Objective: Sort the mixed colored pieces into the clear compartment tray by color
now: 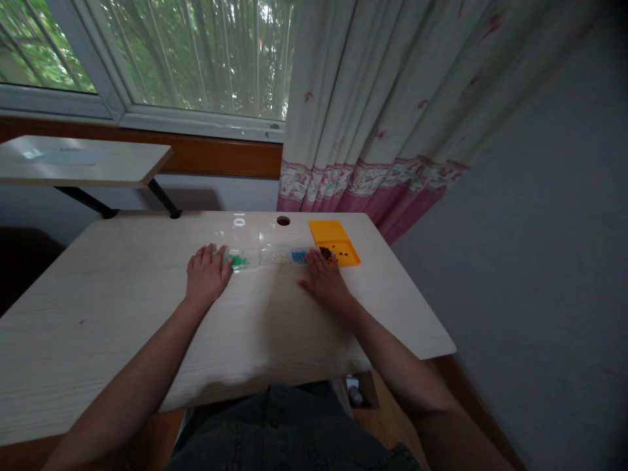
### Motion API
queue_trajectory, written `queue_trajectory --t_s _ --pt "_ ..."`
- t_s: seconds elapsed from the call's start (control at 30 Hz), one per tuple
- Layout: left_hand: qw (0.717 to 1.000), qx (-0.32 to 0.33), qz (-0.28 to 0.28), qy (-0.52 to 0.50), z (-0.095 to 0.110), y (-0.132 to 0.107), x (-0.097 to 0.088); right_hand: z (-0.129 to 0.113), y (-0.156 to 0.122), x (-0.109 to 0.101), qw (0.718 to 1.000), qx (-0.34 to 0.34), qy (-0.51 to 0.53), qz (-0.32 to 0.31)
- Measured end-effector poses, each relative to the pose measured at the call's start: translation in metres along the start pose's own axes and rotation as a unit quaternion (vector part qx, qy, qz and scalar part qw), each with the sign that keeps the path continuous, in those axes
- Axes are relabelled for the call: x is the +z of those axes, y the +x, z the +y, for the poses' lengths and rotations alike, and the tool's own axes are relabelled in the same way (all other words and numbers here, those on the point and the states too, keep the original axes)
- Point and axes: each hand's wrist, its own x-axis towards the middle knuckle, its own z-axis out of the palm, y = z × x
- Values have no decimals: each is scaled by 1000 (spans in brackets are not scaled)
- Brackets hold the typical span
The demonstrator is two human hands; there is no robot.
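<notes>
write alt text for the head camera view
A person's left hand is beside green pieces in a clear container, the right hand by blue pieces and an open orange box of dark pieces, at a pale desk near a window.

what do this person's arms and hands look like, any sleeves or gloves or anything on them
The left hand and right hand are ungloved, and both forearms are bare, with no sleeve, watch or bracelet showing. The fingers are too small to rule out rings. On the body is a dark, denim-like garment with visible seams.
</notes>
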Motion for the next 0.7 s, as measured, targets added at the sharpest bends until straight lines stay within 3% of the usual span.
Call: queue_trajectory --t_s 0.17,0.3,0.4,0.5,0.6,0.7 --pt "1000 4 2 -2 0 1 -1 0 6 -6 1000 13 20 -8" --pt "1000 7 -3 3 -1 2 -1 24 19 -17 997 19 78 22" --pt "1000 7 -2 4 -2 2 0 56 34 -23 987 93 100 87" --pt "1000 8 3 -3 -2 2 1 93 46 -22 963 228 85 116" --pt "1000 7 5 -9 -2 2 1 125 55 -17 937 329 85 79" --pt "1000 5 4 -8 0 2 0 147 62 -8 922 370 112 38"
